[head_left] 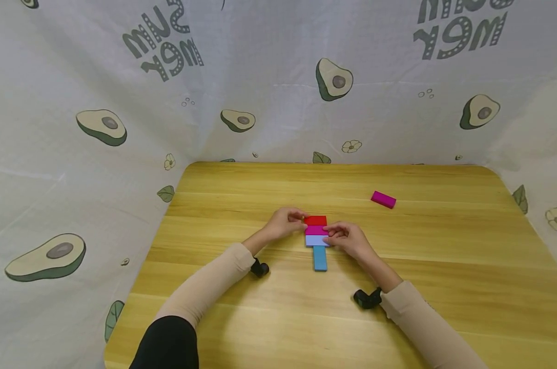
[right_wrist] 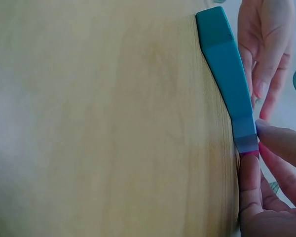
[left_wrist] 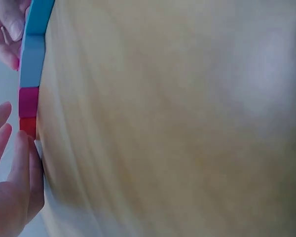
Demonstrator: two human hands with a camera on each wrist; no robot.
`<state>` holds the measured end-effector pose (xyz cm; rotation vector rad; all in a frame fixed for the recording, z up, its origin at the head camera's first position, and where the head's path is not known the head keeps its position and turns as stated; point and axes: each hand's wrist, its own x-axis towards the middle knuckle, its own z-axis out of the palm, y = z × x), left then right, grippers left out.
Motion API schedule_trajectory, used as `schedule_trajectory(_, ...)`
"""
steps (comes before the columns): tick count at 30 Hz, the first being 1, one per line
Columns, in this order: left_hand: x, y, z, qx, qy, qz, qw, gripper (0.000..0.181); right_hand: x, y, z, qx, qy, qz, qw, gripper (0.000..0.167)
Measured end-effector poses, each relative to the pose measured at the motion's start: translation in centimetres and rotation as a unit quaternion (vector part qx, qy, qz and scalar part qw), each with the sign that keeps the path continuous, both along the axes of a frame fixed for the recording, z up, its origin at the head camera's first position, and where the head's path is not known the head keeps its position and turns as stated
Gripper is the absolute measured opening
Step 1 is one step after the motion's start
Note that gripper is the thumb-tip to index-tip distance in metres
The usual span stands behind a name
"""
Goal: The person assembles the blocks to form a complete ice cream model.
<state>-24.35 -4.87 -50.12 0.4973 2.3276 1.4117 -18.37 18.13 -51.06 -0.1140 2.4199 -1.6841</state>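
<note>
Three flat blocks lie side by side on the table: a red block (head_left: 316, 220), a magenta block (head_left: 315, 230) and a pale lavender-blue block (head_left: 314, 240). A blue block (head_left: 320, 259) runs lengthwise below them, its end against the pale one. My left hand (head_left: 285, 222) is at their left ends; in the left wrist view a fingertip touches the end of the red block (left_wrist: 27, 127), the thumb apart. At the right ends, my right hand (head_left: 349, 238) touches the magenta and pale blocks with fairly straight fingers, its thumb against the pale block (right_wrist: 245, 133) in the right wrist view.
Another magenta block (head_left: 383, 199) lies apart, toward the back right of the wooden table (head_left: 444, 230). Behind the table hangs a white cloth (head_left: 278, 77) printed with avocados. Black wrist cameras (head_left: 367, 299) sit low over the tabletop under both wrists.
</note>
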Motion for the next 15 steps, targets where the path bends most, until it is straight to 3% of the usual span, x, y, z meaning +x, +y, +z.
schedule_trajectory(5, 0.43, 0.10, -0.31, 0.009, 0.007, 0.018, 0.9998, 0.027, -0.07, 0.02, -0.22, -0.002, -0.003, 0.000, 1.0000, 0.031)
schedule_trajectory(15, 0.51, 0.10, -0.79, 0.005, 0.015, 0.018, 0.9997, 0.027, 0.08, -0.04, 0.06, -0.004, -0.005, -0.002, 1.0000, 0.033)
